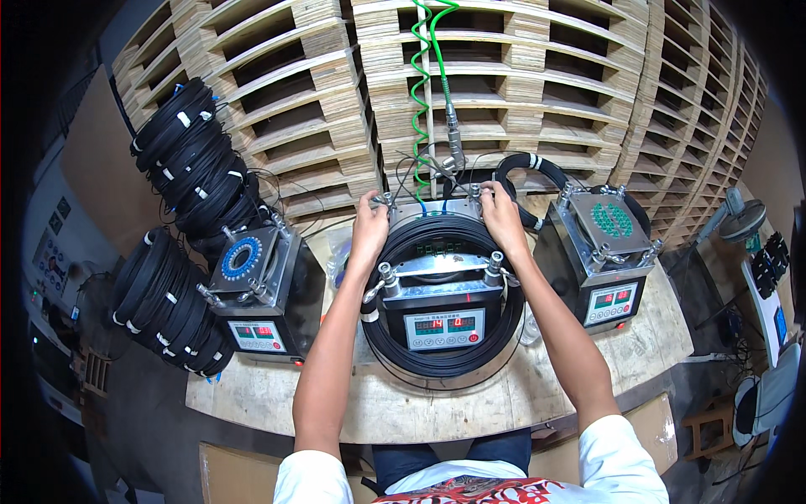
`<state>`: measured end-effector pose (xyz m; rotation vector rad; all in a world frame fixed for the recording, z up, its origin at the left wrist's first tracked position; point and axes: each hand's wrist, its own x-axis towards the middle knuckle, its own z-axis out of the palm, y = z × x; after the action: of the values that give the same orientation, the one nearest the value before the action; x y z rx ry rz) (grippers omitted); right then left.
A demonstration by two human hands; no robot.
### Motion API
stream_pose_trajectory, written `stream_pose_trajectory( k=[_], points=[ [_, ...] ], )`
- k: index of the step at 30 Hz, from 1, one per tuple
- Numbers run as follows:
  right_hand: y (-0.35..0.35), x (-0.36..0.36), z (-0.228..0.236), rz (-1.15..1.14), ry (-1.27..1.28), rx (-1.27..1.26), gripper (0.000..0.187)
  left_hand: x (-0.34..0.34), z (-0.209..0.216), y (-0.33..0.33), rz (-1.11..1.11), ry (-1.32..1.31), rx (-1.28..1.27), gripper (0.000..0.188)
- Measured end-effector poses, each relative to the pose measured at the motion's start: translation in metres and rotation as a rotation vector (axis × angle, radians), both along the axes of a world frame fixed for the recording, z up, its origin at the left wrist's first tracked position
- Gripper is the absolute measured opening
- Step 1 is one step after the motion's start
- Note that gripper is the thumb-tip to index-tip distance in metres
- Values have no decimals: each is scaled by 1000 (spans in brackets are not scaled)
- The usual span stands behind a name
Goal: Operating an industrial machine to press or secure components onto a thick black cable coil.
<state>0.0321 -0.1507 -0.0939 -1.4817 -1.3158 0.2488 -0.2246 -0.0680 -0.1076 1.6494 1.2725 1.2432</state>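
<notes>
In the middle stands a black polishing-type machine with a digital front panel point(445, 329) and a metal top plate point(437, 267). A large coil of thin black cable point(441, 367) is looped around it. My left hand point(370, 228) has its fingers closed at the rear left metal clamp post point(387, 200). At the rear right metal clamp post point(476, 191), my right hand point(502, 218) is closed in the same way. Both forearms reach over the sides of the coil. Two front posts point(389, 277) stand free of my hands. Part of the plate's rear is hidden by the coil.
A similar machine with a blue ring point(242, 258) stands left, another with green fittings point(612, 220) right. Bundled black cable coils point(172, 298) are piled far left. Wooden pallets point(495, 67) rise behind the wooden table point(369, 412). A green air hose point(436, 42) hangs centrally.
</notes>
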Motion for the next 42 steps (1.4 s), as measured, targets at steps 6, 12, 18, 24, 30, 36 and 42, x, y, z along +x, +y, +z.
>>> stream_pose_trajectory(
  k=[6, 12, 18, 24, 30, 36, 42],
  points=[
    [8, 6, -9, 16, 9, 89, 32, 4, 6, -6, 34, 41, 13, 46],
    [-2, -1, 2, -39, 13, 17, 33, 1, 7, -7, 45, 50, 25, 47],
    [-9, -9, 10, -69, 5, -63, 32, -3, 3, -5, 36, 12, 5, 47],
    [10, 7, -10, 25, -1, 37, 30, 1, -3, 3, 21, 2, 0, 47],
    [8, 1, -7, 31, 69, 37, 29, 0, 7, -9, 21, -16, -15, 48],
    [4, 1, -4, -25, 55, 8, 32, 0, 6, -8, 8, -30, -11, 47],
    [2, 1, -2, -34, -14, 16, 33, 0, 4, -5, -10, -13, -32, 45]
  ],
)
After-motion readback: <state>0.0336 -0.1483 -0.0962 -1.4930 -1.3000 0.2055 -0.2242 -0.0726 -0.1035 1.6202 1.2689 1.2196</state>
